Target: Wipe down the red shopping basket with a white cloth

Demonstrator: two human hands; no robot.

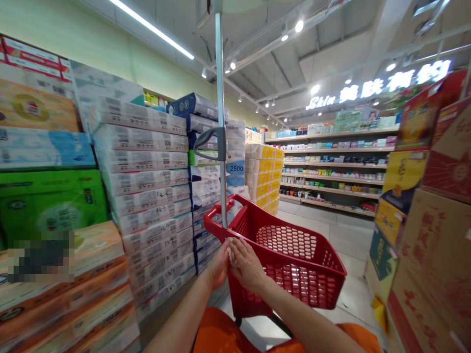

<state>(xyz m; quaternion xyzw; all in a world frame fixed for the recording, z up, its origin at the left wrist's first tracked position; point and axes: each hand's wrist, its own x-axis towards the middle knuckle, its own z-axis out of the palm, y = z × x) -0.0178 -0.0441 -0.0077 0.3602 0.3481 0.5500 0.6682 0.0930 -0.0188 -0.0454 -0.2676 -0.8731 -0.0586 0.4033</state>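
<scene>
A red plastic shopping cart point(294, 230) with a perforated basket stands right in front of me. Both my hands meet at its near side, just below the rim. My left hand point(220, 267) is closed around a crumpled pale cloth point(230, 251), of which only a small part shows. Pressed against the same cloth is my right hand point(247, 262), its fingers together and pointing up toward the rim. Whether the cloth touches the cart I cannot tell. A metal pole point(221, 88) with a grey loop handle point(206, 144) rises at the cart's left corner.
Tall stacks of wrapped paper packs point(150, 162) line the left side, with orange packs point(73, 294) nearest. Cardboard cartons point(430, 245) crowd the right. Shelves point(331, 164) of small boxed goods stand across the back, beyond the pale tiled floor point(316, 223).
</scene>
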